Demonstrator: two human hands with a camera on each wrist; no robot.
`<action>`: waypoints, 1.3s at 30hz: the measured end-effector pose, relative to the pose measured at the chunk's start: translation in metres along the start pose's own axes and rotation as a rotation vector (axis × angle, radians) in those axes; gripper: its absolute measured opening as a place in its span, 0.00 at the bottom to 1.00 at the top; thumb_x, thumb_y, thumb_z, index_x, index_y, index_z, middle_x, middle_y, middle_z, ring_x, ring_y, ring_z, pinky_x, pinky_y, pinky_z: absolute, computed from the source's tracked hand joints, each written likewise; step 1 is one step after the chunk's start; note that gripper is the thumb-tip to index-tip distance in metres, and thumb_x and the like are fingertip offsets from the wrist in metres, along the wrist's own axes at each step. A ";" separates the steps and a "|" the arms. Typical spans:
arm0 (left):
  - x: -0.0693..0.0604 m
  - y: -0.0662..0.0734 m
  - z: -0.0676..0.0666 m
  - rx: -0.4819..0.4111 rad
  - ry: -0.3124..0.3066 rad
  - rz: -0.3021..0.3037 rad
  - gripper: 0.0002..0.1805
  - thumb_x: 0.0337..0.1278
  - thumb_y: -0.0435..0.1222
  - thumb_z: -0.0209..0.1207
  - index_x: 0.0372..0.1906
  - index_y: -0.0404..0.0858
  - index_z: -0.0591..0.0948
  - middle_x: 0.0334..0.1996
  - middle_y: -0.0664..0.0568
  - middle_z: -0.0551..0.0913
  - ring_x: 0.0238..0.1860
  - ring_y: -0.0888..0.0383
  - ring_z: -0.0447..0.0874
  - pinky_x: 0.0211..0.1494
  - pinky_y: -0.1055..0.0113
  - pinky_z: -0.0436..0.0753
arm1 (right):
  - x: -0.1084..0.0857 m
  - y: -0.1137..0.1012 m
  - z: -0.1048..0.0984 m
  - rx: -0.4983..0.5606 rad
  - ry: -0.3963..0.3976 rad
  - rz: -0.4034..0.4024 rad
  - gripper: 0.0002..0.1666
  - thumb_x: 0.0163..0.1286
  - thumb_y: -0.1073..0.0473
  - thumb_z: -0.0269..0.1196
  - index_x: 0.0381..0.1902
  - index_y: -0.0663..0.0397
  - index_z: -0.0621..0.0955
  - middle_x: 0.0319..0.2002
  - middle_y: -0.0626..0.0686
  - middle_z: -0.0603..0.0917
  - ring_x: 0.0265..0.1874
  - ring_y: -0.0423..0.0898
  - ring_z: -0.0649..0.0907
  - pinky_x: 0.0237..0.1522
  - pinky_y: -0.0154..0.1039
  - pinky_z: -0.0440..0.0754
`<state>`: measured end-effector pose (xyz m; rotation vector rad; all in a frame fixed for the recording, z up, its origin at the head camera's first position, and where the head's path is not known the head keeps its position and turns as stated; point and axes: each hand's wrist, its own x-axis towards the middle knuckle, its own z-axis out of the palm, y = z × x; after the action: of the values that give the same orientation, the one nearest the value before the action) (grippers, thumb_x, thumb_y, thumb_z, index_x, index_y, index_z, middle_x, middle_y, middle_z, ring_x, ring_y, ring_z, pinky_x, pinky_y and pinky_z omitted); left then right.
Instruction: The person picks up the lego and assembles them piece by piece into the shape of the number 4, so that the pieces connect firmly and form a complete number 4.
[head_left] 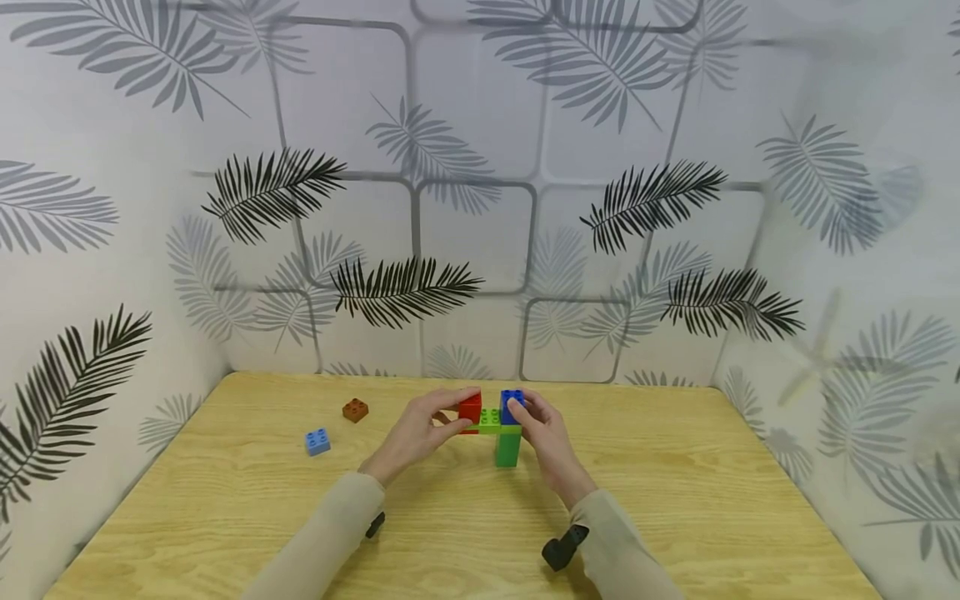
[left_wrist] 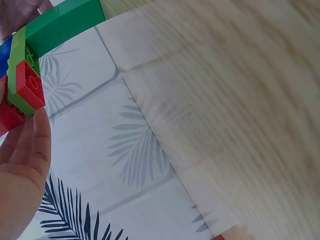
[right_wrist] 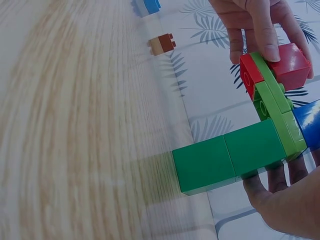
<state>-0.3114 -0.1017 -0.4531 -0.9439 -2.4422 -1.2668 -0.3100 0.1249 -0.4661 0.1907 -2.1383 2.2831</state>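
Note:
A toy brick build stands on the table, with two stacked dark green bricks as its upright and a lime green piece lying across the top. My left hand pinches a red brick at the lime piece's left end, thumb in front. Under that end sits another red brick, best seen from the wrist views. My right hand holds a blue brick above the upright, the thumb on its near face. Some right fingers are hidden behind the build.
To the left on the wooden table lie a light blue brick and a brown brick, both apart from the build. A leaf-patterned wall rises along the table's back edge.

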 end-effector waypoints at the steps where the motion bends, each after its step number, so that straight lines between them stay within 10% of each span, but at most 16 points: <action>1: 0.000 0.000 0.000 0.002 -0.004 -0.001 0.30 0.61 0.36 0.65 0.68 0.54 0.74 0.57 0.51 0.82 0.50 0.55 0.83 0.46 0.64 0.84 | 0.000 0.000 0.000 -0.004 0.000 -0.001 0.29 0.72 0.46 0.61 0.64 0.57 0.74 0.55 0.57 0.80 0.52 0.47 0.79 0.67 0.55 0.69; 21: -0.001 -0.005 -0.001 -0.087 -0.116 -0.085 0.44 0.55 0.24 0.65 0.73 0.59 0.65 0.64 0.45 0.76 0.56 0.46 0.83 0.50 0.63 0.85 | 0.001 -0.002 0.001 -0.010 0.008 0.018 0.30 0.72 0.46 0.61 0.65 0.57 0.73 0.56 0.57 0.79 0.52 0.45 0.79 0.67 0.54 0.70; 39: 0.001 -0.006 0.002 -0.127 -0.038 -0.102 0.42 0.49 0.23 0.68 0.69 0.56 0.73 0.58 0.46 0.81 0.48 0.51 0.86 0.40 0.69 0.85 | 0.000 -0.002 -0.001 -0.001 0.004 0.022 0.32 0.71 0.46 0.61 0.66 0.58 0.73 0.56 0.58 0.78 0.51 0.44 0.79 0.66 0.53 0.71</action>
<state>-0.3156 -0.1024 -0.4575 -0.8921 -2.4930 -1.4660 -0.3103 0.1256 -0.4638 0.1631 -2.1503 2.2921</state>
